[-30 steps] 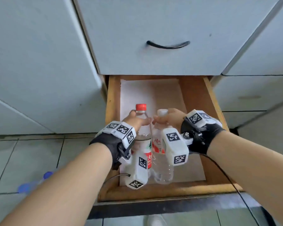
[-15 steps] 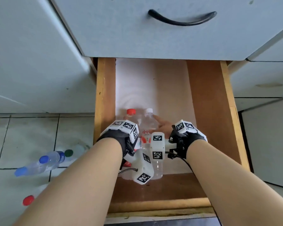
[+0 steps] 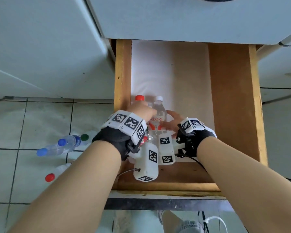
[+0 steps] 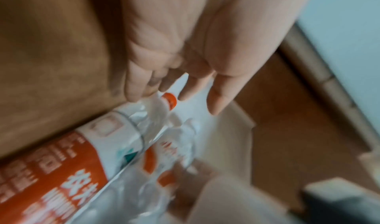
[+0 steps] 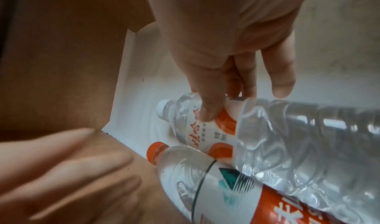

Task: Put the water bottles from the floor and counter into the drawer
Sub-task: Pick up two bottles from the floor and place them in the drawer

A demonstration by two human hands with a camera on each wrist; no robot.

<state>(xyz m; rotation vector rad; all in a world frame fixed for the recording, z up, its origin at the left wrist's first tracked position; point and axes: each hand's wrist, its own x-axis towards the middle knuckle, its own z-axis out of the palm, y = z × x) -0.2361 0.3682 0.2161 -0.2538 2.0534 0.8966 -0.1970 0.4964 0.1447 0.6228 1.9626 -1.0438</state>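
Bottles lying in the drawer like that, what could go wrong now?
1. The red-capped bottle and the white-capped bottle lie on their round sides on the white liner, with bare liner beyond their caps. They may roll or slide once the left hand and right hand lift off.
2. More bottles lie on the floor beside the drawer, where a foot could kick them.

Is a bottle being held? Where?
Neither is held. The right grip only touches the shoulder of the white-capped bottle with straight fingers; the left grip is open over the red-capped bottle.
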